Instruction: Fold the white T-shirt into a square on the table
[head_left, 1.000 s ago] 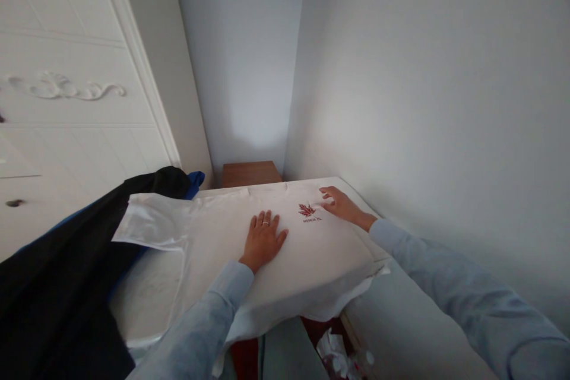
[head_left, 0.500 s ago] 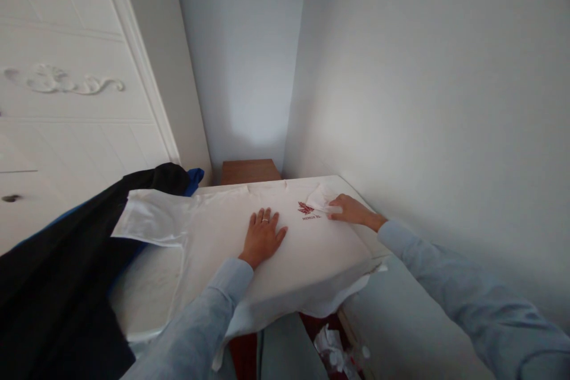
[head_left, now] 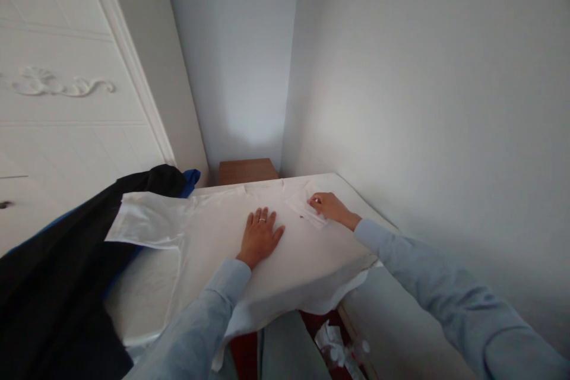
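Here, white sleeve (head_left: 315, 217) in right fingers (head_left: 314, 197).

Shirt (head_left: 218, 237) lies on tbl (head_left: 145, 291), w/ cloth (head_left: 66, 285) to L & wall (head_left: 423, 101) R.

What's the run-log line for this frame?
left hand: flat on white shirt | right hand: fingers curled at fabric fold, grip unclear | sleeve: partly over black cloth

Grey walls (head_left: 423, 83) meeting in corner (head_left: 291, 59); brown wooden furniture (head_left: 244, 171) low there; white cabinet (head_left: 84, 148) with scroll ornament (head_left: 62, 84) at left.
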### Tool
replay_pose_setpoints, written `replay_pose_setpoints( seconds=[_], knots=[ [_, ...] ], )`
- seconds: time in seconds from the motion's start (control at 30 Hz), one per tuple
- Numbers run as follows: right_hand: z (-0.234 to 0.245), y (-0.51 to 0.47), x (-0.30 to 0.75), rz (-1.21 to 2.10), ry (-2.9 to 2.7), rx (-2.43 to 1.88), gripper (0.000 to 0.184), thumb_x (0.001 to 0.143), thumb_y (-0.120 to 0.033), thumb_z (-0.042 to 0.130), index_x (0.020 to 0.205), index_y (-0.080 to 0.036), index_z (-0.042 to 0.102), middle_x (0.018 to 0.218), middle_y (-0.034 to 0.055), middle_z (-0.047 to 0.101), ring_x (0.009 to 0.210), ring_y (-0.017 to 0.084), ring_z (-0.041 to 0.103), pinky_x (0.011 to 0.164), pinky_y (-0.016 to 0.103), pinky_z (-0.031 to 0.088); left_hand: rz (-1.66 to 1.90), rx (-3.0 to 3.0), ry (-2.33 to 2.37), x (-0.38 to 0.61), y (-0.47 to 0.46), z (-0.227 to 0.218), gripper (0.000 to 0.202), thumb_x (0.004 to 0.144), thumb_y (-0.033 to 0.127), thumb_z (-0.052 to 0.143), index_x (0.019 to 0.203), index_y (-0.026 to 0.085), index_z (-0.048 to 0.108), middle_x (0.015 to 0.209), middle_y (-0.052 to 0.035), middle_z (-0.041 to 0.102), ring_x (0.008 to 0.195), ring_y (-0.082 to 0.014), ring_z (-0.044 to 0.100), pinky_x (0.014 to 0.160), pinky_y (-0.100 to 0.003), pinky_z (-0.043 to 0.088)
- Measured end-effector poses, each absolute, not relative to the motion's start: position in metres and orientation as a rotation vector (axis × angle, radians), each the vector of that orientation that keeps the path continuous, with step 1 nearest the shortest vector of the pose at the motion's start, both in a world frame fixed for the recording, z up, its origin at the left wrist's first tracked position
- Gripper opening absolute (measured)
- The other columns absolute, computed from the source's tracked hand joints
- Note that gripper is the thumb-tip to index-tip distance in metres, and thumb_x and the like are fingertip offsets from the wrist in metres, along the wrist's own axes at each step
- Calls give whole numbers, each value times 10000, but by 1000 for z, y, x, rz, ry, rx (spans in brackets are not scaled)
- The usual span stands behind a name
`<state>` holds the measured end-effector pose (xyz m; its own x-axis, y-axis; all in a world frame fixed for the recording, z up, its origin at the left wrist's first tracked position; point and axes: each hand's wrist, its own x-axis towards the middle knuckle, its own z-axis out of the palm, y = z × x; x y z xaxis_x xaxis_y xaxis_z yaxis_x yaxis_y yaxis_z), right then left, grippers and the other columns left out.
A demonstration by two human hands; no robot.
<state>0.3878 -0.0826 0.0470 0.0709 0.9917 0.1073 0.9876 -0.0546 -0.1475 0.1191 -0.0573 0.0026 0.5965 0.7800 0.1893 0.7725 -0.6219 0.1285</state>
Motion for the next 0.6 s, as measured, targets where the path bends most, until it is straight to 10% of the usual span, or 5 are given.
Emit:
replay_pose_setpoints(
  seconds=[0.3, 0.6],
  knots=[
    [19, -54, 426, -2, -2145, -2050, 422, 965, -321, 522, 1342, -169, 633, 1458, 127, 583, 1379, 254, 513, 1161, 380, 374, 330, 2775, 1334, 119, -57, 3, 642, 1011, 525, 292, 1492, 141, 473, 1586, -186, 411, 1501, -347, 337, 1239, -527, 257],
    [-6, -30, 461, -5, -2128, -2037, 541, 1032, -415, 355, 1486, -159, 496, 1532, 139, 500, 1454, 265, 425, 1219, 465, 326, 311, 2752, 1336, 119, -58, 3, 637, 1009, 523, 307, 1503, 148, 456, 1598, -172, 398, 1511, -339, 319, 1248, -521, 249]
  ],
)
